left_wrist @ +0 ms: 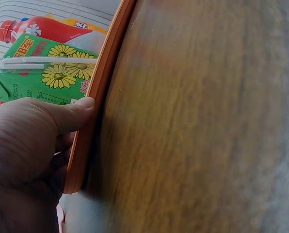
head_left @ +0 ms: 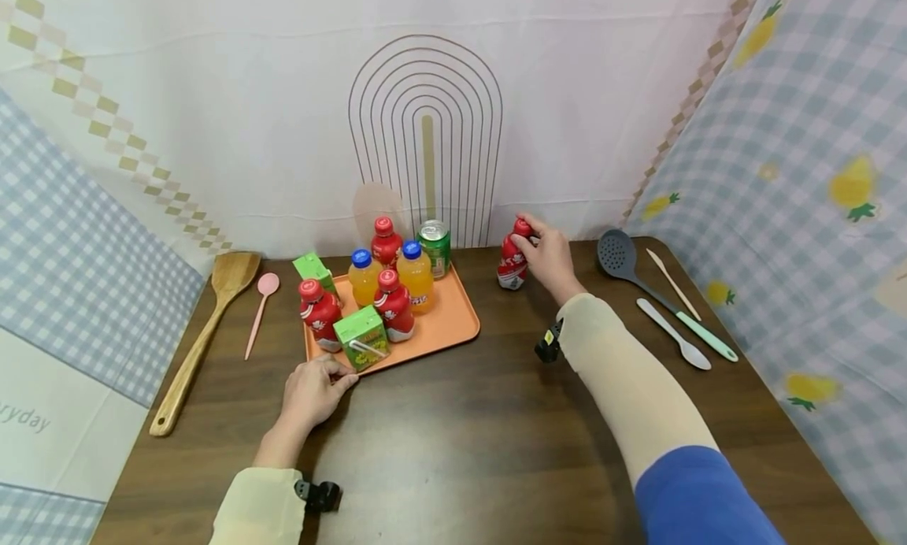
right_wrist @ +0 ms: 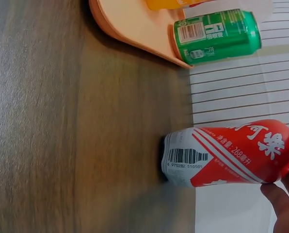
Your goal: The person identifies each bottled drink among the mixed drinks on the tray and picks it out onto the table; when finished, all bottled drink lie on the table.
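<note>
Dark wood-grain table point(head_left: 439, 450), printed cloth point(head_left: 283, 120) behind; clock read from table centre, 12 at the cloth. Right hand point(head_left: 553, 260), 1 o'clock: thumb and fingers pinch the top of a red bottle point(head_left: 512, 263), slight lean; can't tell if its base touches wood. That bottle is off the tray point(head_left: 446, 328), well apart on its 3 o'clock side. Left hand point(head_left: 312, 391), 9 o'clock: grasping the tray's 7 o'clock corner, thumb on the rim. My take: a top grip lets the base swing, so hold it plumb, move slow, base flat before letting go. Left: light steady hold, no lifting; the near carton point(head_left: 363, 340) stands right by that thumb and could tip. Materials: bottle looks plastic, glossy wrap, tapered neck, pale base. Tray smooth orange, rounded corners, low lip. Carton boxy, green, straw on its face. Juices point(head_left: 416, 281) clear-walled, blue caps; can point(head_left: 434, 250) shiny metal, at the tray's 1 o'clock. Outward: wooden turner point(head_left: 230, 277) and slim pink spoon point(head_left: 267, 283) at 9–10; skimmer point(head_left: 616, 253) with dark perforated head, 2 o'clock.
</note>
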`<state>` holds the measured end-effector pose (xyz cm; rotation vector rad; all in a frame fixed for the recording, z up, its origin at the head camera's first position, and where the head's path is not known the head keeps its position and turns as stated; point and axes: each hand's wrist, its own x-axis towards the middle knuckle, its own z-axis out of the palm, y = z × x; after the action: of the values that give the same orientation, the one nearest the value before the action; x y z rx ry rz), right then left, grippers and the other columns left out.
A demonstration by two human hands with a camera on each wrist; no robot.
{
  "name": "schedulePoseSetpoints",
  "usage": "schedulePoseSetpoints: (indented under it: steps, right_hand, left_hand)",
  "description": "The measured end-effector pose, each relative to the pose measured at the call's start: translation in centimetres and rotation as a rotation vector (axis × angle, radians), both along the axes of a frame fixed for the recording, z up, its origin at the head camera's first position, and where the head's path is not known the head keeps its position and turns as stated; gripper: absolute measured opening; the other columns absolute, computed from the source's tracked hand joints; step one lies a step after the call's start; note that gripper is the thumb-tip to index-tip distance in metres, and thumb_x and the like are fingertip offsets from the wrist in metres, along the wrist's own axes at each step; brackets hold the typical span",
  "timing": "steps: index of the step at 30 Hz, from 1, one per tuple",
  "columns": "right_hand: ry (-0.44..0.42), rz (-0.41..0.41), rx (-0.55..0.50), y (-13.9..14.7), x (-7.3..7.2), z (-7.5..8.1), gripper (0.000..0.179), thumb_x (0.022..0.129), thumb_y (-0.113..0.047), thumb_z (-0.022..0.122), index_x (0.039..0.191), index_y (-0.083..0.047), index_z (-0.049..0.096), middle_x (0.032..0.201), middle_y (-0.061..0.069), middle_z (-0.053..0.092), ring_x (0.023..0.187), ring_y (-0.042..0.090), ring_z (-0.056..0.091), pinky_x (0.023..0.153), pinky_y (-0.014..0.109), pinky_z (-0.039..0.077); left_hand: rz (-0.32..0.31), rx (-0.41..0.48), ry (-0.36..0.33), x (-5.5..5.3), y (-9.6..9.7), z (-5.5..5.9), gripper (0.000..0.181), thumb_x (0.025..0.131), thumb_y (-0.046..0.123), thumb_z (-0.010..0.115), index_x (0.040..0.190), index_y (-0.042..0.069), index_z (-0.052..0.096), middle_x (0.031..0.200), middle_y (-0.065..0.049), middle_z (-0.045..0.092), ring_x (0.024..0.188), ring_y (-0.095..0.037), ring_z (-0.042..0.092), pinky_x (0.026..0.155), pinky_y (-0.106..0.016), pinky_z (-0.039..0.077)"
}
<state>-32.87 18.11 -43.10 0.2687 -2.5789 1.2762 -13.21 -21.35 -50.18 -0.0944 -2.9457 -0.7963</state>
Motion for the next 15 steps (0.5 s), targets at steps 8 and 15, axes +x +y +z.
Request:
schedulePoseSetpoints:
  steps: [8, 15]
  right_hand:
    - [-0.025, 0.023, 0.019, 0.37, -0.18, -0.12, 0.049, 0.092, -0.031, 0.065, 0.139, -0.033, 0.051, 0.133, 0.007, 0.057, 0.116, 0.024, 0.058, 0.088, 0.042, 0.050]
    - [-0.043, 0.020, 0.039, 0.45, -0.04, -0.10, 0.048, 0.093, -0.030, 0.064, 0.139, -0.034, 0.050, 0.133, 0.007, 0.057, 0.116, 0.025, 0.057, 0.089, 0.043, 0.049]
  left_hand:
    - [0.000, 0.003, 0.010, 0.06, 0.06, 0.14, 0.009, 0.080, 0.025, 0.080, 0.076, 0.018, 0.077, 0.072, 0.008, 0.057, 0.066, -0.016, 0.056, 0.059, -0.034, 0.040]
    - [-0.004, 0.007, 0.006, -0.12, 0.00, -0.01, 0.007, 0.080, 0.025, 0.079, 0.077, 0.019, 0.077, 0.074, 0.008, 0.059, 0.070, -0.018, 0.059, 0.061, -0.038, 0.043]
